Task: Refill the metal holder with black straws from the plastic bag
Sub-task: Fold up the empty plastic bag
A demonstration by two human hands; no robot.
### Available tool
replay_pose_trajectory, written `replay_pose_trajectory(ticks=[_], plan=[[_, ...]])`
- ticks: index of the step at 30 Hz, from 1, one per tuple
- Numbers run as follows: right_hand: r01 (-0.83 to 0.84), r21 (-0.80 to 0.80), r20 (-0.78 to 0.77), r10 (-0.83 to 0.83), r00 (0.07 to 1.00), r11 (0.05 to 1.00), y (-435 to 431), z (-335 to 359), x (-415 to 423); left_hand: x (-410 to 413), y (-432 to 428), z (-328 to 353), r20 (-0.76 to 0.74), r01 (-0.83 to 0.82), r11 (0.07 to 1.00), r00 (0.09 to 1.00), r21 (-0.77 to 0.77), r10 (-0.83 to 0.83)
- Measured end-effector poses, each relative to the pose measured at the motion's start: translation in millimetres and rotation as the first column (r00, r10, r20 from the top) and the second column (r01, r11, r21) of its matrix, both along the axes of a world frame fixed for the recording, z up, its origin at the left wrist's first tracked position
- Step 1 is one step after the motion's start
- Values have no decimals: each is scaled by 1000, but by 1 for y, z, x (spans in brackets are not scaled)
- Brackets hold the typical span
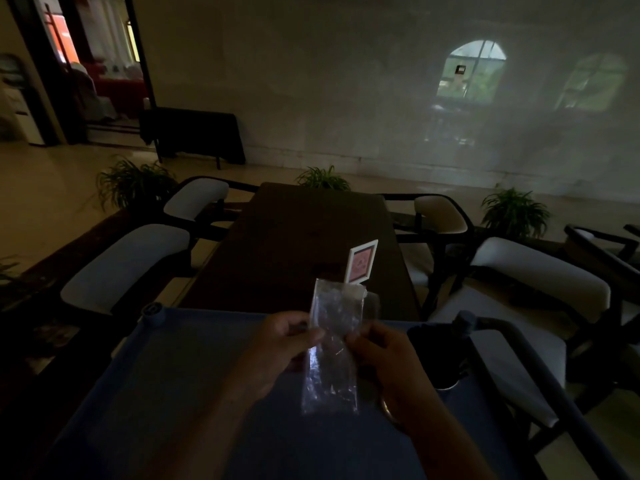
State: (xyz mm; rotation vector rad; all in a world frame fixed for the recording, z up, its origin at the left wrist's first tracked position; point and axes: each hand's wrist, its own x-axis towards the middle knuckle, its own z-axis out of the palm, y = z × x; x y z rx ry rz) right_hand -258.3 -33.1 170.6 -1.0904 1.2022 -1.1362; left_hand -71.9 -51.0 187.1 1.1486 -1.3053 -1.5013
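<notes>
A clear plastic bag hangs upright between both hands above a blue tray-like surface. My left hand pinches the bag's left edge near its middle. My right hand pinches its right edge at the same height. The room is dim, so I cannot make out straws inside the bag. A dark cylindrical container, possibly the holder, stands at the right side of the blue surface, close to my right hand.
Beyond the blue surface runs a long dark table with a small pink-and-white sign standing on it. White-cushioned chairs line both sides. Potted plants stand on the floor farther back.
</notes>
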Motion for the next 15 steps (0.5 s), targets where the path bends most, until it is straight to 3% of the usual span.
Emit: replay_pose_trajectory(ticks=[5,9,15], plan=[[-8,-18,-84,6,996,1000,1,6,-2,10,0,3,81,57,998,995,-25,-55],[-50,-23,-51,49,997,998,2,8,-5,12,3,1,79,36,997,996,-70,-30],[-46,15,213,42,976,999,2,8,-5,5,5,-6,-191,-56,998,979,42,63]])
